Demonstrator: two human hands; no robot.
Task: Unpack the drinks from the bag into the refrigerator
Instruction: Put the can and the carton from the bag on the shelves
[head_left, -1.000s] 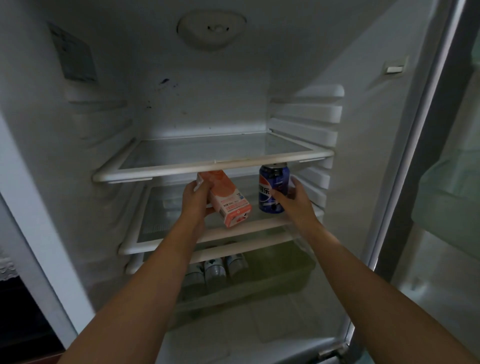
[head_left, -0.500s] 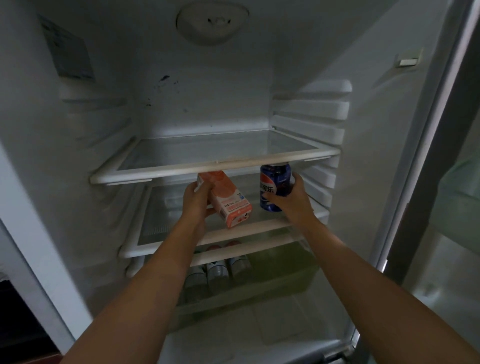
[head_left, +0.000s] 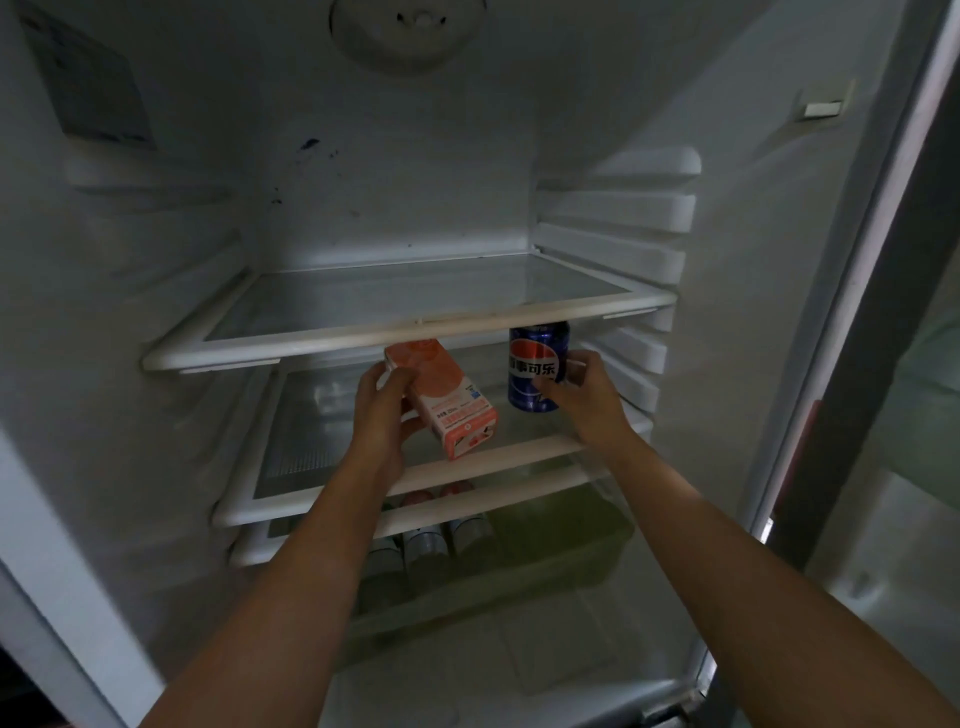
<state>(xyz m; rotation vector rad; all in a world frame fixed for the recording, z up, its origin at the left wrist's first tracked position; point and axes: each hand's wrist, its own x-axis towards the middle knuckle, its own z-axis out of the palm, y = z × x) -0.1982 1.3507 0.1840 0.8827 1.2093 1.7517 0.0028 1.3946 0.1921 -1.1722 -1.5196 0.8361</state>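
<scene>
Head view. The refrigerator (head_left: 156, 270) stands open, and both forearms reach in to the middle shelf (head_left: 291, 506).

The left hand (head_left: 382, 415) grips a pink drink carton (head_left: 447, 400), with its fingers curled round the carton's upper end and the thumb underneath. The carton is tilted and held clear above the middle shelf, left of that shelf's centre, with its lower end out over the front rim.

The right hand (head_left: 582, 395) grips a blue cola can (head_left: 535, 369), with fingers and thumb wrapped round the can's right side. The can is upright over the right part of the middle shelf. Its base is at the glass, but contact cannot be confirmed.

Carton and can are near each other but apart.

The upper shelf (head_left: 415, 332) lies directly above the middle shelf. Below the middle shelf a clear drawer (head_left: 561, 551) holds several bottles (head_left: 426, 540), which are seen only dimly.
</scene>
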